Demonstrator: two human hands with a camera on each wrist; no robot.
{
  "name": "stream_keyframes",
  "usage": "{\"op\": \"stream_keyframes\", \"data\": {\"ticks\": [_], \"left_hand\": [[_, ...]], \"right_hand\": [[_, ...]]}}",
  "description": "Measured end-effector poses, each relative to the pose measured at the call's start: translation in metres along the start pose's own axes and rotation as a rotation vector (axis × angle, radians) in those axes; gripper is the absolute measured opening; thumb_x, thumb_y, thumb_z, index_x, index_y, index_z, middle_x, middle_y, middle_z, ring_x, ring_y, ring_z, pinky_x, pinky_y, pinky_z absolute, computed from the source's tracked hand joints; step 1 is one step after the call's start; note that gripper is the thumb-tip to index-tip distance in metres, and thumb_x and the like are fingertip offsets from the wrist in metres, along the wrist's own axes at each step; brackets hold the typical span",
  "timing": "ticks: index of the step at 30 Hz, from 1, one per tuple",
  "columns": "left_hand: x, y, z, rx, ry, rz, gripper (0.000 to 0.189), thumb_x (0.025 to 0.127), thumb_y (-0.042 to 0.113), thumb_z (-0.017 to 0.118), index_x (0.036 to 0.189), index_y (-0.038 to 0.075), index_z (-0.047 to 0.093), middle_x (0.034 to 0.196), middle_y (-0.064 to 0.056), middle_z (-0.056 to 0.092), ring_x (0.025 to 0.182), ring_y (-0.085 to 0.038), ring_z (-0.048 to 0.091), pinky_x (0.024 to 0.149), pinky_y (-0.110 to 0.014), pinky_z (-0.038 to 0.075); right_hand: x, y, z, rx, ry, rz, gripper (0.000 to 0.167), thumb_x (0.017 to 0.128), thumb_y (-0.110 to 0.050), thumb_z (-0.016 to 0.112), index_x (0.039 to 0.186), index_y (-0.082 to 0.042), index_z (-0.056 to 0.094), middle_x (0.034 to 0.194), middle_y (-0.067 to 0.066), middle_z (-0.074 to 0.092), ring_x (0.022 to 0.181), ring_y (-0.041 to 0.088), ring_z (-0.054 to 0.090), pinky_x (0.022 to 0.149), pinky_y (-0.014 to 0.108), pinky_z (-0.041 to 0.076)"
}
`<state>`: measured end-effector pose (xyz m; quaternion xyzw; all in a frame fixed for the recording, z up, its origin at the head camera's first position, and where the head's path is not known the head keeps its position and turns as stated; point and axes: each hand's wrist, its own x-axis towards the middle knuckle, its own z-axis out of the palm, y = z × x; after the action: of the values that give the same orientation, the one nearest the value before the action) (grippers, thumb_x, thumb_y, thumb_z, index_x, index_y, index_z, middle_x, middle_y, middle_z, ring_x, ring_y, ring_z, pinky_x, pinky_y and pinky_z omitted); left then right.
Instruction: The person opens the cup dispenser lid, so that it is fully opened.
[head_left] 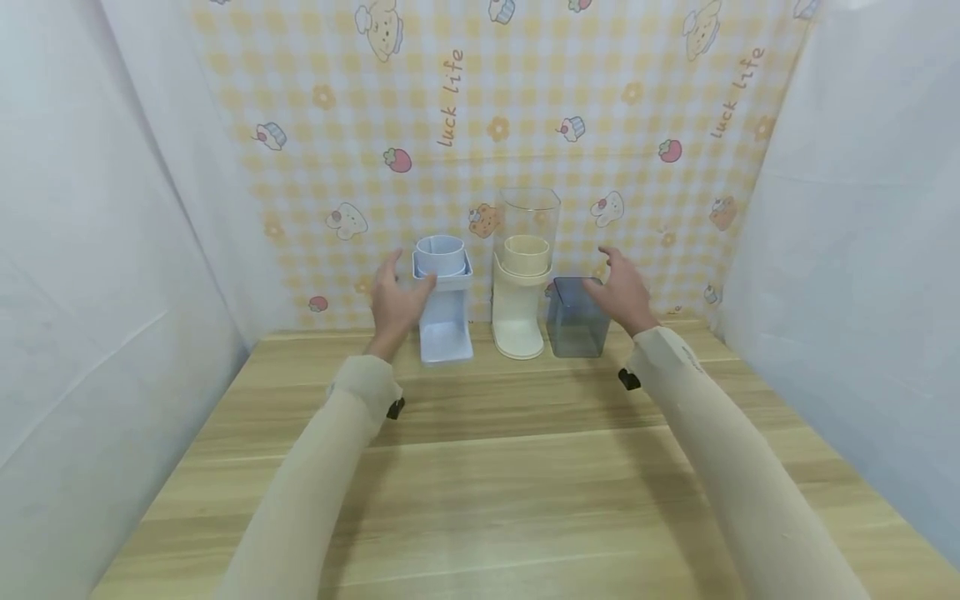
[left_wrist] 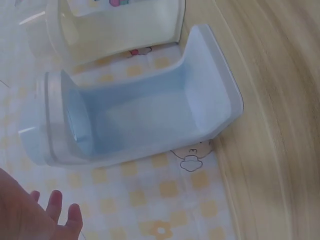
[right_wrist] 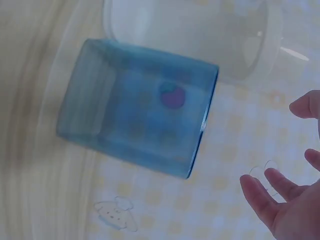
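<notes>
My left hand [head_left: 396, 304] is raised beside the upper left of a pale blue dispenser stand [head_left: 446, 329] with a round collar on top. Its fingers are spread and hold nothing; in the left wrist view a gap shows between the hand [left_wrist: 25, 215] and the stand. At the right, my right hand [head_left: 626, 296] hovers by the rim of a see-through blue-grey square container [head_left: 577, 325] on the table. In the right wrist view the fingers [right_wrist: 260, 197] are apart from that container. A cream dispenser stand [head_left: 516, 321] stands between, carrying a clear container [head_left: 528, 200].
Everything stands at the back of the wood-grain table [head_left: 480, 500], close to a yellow checked cloth [head_left: 540, 100] with cartoon prints. White curtains hang at the left [head_left: 112, 208] and right [head_left: 847, 192]. Small black pieces show under both cuffs.
</notes>
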<state>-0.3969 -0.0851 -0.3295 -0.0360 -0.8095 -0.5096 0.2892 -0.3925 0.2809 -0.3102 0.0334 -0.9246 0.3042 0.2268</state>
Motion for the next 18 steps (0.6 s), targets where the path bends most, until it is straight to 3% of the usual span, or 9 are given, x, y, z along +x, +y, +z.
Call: {"op": "stream_keyframes", "data": {"ticks": [7,10,14,18], "left_hand": [[-0.018,0.012,0.002,-0.123,0.082,0.134,0.066,0.082,0.022,0.077,0.142,0.009,0.052,0.142,-0.012,0.053,0.125,-0.035,0.05,0.104,-0.05,0.041],[-0.027,0.017,0.004,-0.169,0.058,0.16,0.067,0.082,0.02,0.076,0.142,0.007,0.051,0.14,-0.016,0.054,0.123,-0.036,0.051,0.103,-0.053,0.041],[-0.036,0.018,0.005,-0.149,0.024,0.225,0.067,0.083,0.022,0.074,0.142,0.004,0.049,0.137,-0.021,0.055,0.12,-0.04,0.052,0.1,-0.055,0.041],[-0.04,0.015,0.002,-0.122,0.056,0.346,0.059,0.083,0.017,0.074,0.136,0.001,0.054,0.138,-0.02,0.056,0.125,-0.037,0.052,0.104,-0.051,0.04]], "right_hand": [[0.013,-0.037,0.018,0.187,0.082,0.005,0.076,0.091,-0.036,0.064,0.156,-0.02,0.028,0.15,0.021,0.04,0.133,0.04,0.041,0.101,0.061,0.039],[0.018,-0.052,0.023,0.239,0.11,0.008,0.079,0.092,-0.04,0.064,0.157,-0.023,0.024,0.154,0.017,0.035,0.137,0.037,0.037,0.106,0.059,0.035],[0.025,-0.072,0.028,0.306,0.113,0.026,0.082,0.092,-0.048,0.063,0.158,-0.029,0.019,0.159,0.015,0.024,0.141,0.037,0.029,0.11,0.061,0.031],[0.032,-0.092,0.035,0.35,0.095,0.07,0.085,0.088,-0.056,0.062,0.158,-0.037,0.017,0.161,0.015,0.014,0.144,0.04,0.02,0.109,0.062,0.03]]}}
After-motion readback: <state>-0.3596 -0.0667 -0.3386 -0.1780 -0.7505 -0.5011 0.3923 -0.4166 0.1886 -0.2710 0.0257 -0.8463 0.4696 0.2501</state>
